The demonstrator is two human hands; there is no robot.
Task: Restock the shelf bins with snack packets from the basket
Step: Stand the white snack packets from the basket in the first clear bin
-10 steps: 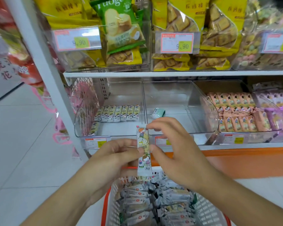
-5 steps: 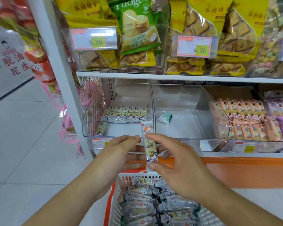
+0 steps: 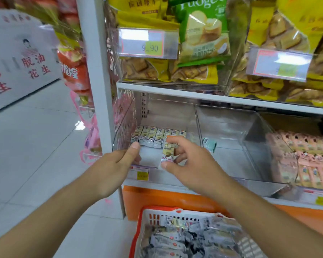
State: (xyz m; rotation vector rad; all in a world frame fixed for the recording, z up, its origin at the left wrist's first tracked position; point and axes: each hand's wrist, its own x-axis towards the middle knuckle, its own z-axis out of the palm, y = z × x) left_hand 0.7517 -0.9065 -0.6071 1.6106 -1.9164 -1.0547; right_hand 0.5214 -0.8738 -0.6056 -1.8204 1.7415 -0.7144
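A shop aisle with a pale tiled floor point(image 3: 35, 146) runs left of a white shelf unit point(image 3: 213, 97) stacked with clear plastic bins.

The right hand point(image 3: 192, 164) pinches one small packet point(image 3: 168, 152) between thumb at its lower end and forefinger at its top, the other fingers loosely curled behind it. The packet is held upright just over the front lip of the left bin point(image 3: 131, 118), probably so it can go down on end like the others. It looks like glossy printed film, narrow and flat, with a cartoon face on the front.

The left hand point(image 3: 116, 164) rests at the left bin's front left corner, thumb up against the clear wall, fingers curled under the rim; whether it truly grips the rim or only steadies it I cannot tell. Its likely purpose is to keep the light bin from sliding while the packet goes in.

Behind the packet, deeper in the left bin, a row point(image 3: 157, 136) of matching packets stands side by side, with bare floor in front of it, so the bin is far from full. The bin is rigid, transparent, with a curved front.

To the right of the left bin is a second clear bin point(image 3: 250, 146) with one small green packet point(image 3: 210, 144) in it. Below the left bin, on the floor, the orange-rimmed basket point(image 3: 157, 209) holds a loose heap of silvery packets.
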